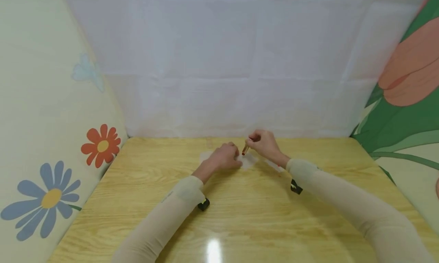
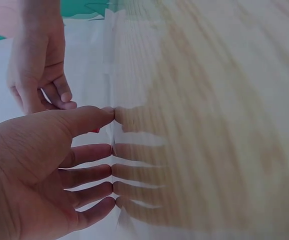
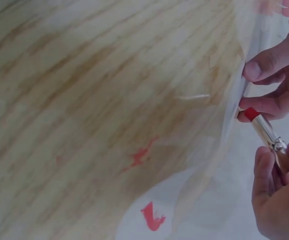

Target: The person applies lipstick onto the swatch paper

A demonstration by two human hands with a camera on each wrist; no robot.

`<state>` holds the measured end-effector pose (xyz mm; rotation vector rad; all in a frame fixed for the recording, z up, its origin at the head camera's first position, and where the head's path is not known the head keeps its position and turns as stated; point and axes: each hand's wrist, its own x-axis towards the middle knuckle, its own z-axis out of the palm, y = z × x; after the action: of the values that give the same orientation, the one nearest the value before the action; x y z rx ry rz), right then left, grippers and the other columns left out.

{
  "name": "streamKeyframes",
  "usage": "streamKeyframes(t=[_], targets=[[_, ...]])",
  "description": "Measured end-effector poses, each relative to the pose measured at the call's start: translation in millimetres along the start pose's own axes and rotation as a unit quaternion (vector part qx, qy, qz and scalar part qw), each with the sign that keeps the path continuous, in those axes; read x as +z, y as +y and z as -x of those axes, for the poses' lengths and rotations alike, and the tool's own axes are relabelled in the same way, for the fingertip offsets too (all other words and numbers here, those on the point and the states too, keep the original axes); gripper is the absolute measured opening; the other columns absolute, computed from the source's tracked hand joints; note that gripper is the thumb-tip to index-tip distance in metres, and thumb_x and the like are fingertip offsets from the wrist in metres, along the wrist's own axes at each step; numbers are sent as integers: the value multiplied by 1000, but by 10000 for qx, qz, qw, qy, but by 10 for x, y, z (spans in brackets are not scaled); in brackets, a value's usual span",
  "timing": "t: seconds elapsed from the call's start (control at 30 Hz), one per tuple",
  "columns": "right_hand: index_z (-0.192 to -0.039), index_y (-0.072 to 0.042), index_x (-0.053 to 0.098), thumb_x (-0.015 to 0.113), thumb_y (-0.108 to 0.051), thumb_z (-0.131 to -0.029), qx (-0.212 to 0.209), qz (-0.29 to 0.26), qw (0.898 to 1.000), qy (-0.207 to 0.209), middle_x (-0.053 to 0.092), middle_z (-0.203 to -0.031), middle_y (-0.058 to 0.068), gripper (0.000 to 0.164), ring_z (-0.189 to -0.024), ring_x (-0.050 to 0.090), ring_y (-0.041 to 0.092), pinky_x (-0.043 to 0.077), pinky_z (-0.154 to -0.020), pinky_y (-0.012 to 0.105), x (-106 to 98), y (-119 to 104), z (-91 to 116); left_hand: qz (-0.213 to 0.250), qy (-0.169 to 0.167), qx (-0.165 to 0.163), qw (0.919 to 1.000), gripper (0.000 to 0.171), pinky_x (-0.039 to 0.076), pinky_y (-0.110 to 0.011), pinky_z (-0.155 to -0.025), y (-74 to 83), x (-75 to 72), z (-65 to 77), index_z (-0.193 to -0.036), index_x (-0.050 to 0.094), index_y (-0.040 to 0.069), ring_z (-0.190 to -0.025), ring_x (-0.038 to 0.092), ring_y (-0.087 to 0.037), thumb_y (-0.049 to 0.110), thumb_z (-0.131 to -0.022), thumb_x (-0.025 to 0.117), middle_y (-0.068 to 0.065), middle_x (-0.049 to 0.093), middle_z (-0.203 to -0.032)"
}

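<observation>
My right hand [image 1: 265,143] pinches a lipstick [image 1: 245,149] between thumb and fingers, its red tip pointing down toward a white sheet [image 1: 249,162]. In the right wrist view the lipstick [image 3: 269,134] has a gold tube with a small ornament, and its red end is close to the left fingers. My left hand [image 1: 224,156] rests its spread fingertips on the sheet and tabletop, holding nothing; the left wrist view shows this hand [image 2: 39,160] with fingers fairly straight. The exact contact of lipstick and sheet cannot be made out.
Beside my right wrist lies a second white piece [image 1: 274,165]; in the right wrist view a white piece [image 3: 129,225] carries a red smear [image 3: 153,217]. The wooden table [image 1: 240,217] meets a white cloth backdrop [image 1: 205,64], with flower-painted panels on both sides.
</observation>
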<state>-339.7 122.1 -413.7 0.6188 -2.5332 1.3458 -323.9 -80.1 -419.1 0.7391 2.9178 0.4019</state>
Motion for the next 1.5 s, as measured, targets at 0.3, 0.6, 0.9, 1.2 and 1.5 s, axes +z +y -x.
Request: streamKeyframes(t=[0.3, 0.6, 0.9, 1.2, 1.5], targets=[[-101, -1, 72, 72, -13, -95, 60, -157, 9998, 83, 72, -99, 12, 14, -91, 69, 25, 58, -76, 37, -4, 19, -16, -44, 128, -72, 9999, 38, 47, -51, -95, 40, -54, -40, -116, 69, 4, -112, 56, -31, 33, -92, 76, -11, 57, -127], [-99, 0, 72, 73, -11, -95, 112, -98, 9999, -14, 71, -96, 12, 12, -90, 69, 27, 57, -78, 39, 12, 43, 30, 38, 16, -89, 10000, 36, 47, -51, -95, 73, -47, -3, -115, 68, 4, -112, 55, -32, 32, -93, 75, -11, 56, -127], [-103, 2, 72, 72, -10, -96, 12, -103, 9999, -97, 71, -97, 12, 14, -91, 69, 27, 57, -79, 40, 2, 48, 22, -15, -36, -113, 9999, 38, 46, -52, -97, 75, -46, -2, -117, 68, 4, -114, 54, -33, 33, -94, 75, -12, 56, -128], [-108, 5, 73, 73, -10, -96, -113, 108, 9996, -253, 72, -97, 11, 20, -89, 69, 25, 57, -80, 39, 1, 53, 0, -35, -102, -142, 9998, 39, 47, -52, -96, 62, -32, -10, -118, 68, 4, -114, 55, -34, 33, -94, 74, -13, 56, -128], [-109, 5, 75, 72, -10, -97, -271, 251, 9985, -408, 72, -97, 11, 19, -88, 69, 23, 57, -79, 38, 23, 72, 6, -47, -125, -176, 9998, 39, 46, -51, -95, 35, 19, -28, -117, 67, 4, -115, 54, -34, 34, -94, 74, -12, 55, -129]])
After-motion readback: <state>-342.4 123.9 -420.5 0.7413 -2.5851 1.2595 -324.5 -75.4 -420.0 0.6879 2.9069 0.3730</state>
